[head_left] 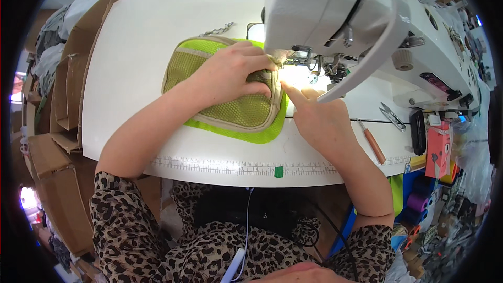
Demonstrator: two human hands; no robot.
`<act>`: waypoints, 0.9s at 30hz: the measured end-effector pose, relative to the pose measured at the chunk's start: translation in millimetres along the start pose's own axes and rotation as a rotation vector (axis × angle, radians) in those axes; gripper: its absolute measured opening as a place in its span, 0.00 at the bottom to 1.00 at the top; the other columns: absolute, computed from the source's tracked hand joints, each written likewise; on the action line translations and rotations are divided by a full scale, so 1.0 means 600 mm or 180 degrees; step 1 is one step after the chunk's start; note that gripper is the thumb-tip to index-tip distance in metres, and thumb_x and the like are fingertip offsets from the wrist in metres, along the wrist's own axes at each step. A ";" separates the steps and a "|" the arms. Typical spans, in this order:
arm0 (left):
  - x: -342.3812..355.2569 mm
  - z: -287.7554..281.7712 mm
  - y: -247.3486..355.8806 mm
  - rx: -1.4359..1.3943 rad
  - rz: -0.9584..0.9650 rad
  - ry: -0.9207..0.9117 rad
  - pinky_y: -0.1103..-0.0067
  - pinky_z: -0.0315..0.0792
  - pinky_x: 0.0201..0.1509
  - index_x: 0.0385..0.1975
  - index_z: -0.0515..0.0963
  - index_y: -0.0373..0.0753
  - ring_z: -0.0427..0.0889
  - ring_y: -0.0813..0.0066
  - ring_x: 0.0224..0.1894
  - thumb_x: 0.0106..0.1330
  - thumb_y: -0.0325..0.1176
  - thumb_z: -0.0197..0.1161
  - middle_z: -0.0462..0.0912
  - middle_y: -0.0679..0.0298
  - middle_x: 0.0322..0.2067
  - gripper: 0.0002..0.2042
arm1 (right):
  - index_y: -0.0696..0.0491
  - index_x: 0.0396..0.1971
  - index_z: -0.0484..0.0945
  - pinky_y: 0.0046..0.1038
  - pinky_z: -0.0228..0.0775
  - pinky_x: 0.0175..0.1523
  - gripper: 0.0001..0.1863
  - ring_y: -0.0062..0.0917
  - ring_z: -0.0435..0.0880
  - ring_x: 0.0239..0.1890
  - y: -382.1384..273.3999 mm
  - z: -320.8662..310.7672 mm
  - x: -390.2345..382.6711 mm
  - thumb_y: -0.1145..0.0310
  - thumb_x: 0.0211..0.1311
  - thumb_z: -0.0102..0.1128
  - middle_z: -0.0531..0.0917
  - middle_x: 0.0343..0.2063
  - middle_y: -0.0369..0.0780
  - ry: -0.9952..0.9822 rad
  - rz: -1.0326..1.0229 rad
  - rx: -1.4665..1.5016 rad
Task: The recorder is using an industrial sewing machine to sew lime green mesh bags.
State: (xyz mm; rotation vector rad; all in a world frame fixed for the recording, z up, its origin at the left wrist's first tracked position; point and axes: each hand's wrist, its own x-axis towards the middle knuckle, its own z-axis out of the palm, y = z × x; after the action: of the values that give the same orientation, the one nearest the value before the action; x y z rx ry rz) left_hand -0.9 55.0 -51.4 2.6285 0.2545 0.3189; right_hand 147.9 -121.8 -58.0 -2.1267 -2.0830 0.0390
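My left hand [238,73] lies over an olive mesh pouch [194,76] with tan edging and bright green fabric, its bent fingers and thumb gripping it near the right edge, under the white sewing machine head [309,10]. My right hand [317,115] stretches its index finger to the pouch's edge beside the lit needle area [309,73]; its other fingers are bent and partly hidden by the machine's curved white bar [361,63]. The exact contact at the presser foot is too small to tell.
The white table [126,63] has a ruler strip [220,165] along its front. An orange-handled tool [374,147], snips [393,118] and a black case [418,132] lie at the right, near thread spools [416,202]. Cardboard boxes [68,89] stand along the left.
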 end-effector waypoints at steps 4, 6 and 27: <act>0.008 0.002 -0.006 -0.0018 -0.0026 -0.0094 0.69 0.73 0.51 0.37 0.81 0.38 0.78 0.61 0.44 0.50 0.40 0.71 0.81 0.62 0.36 0.17 | 0.44 0.55 0.75 0.28 0.71 0.27 0.27 0.23 0.80 0.27 0.000 0.013 -0.004 0.75 0.51 0.55 0.77 0.25 0.32 -0.0187 0.0051 -0.0374; 0.013 0.000 -0.001 -0.0030 -0.0055 -0.0118 0.69 0.73 0.50 0.36 0.81 0.37 0.78 0.61 0.44 0.51 0.40 0.71 0.81 0.62 0.36 0.16 | 0.44 0.55 0.74 0.28 0.71 0.25 0.27 0.23 0.80 0.27 0.003 0.013 -0.005 0.74 0.51 0.56 0.77 0.25 0.32 -0.0216 0.0111 -0.0372; 0.008 0.030 0.016 0.0003 -0.0483 0.0373 0.68 0.73 0.51 0.37 0.81 0.37 0.77 0.59 0.45 0.51 0.37 0.71 0.81 0.60 0.38 0.15 | 0.45 0.51 0.77 0.34 0.71 0.26 0.23 0.31 0.82 0.23 0.018 -0.014 0.002 0.74 0.52 0.53 0.80 0.17 0.38 -0.0176 0.0394 0.0349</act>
State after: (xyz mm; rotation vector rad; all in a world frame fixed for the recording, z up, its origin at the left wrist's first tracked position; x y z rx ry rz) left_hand 9.9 40.1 -61.6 2.5764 0.4904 0.4212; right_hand 159.7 -121.6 -50.9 -2.2086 -1.9272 0.2243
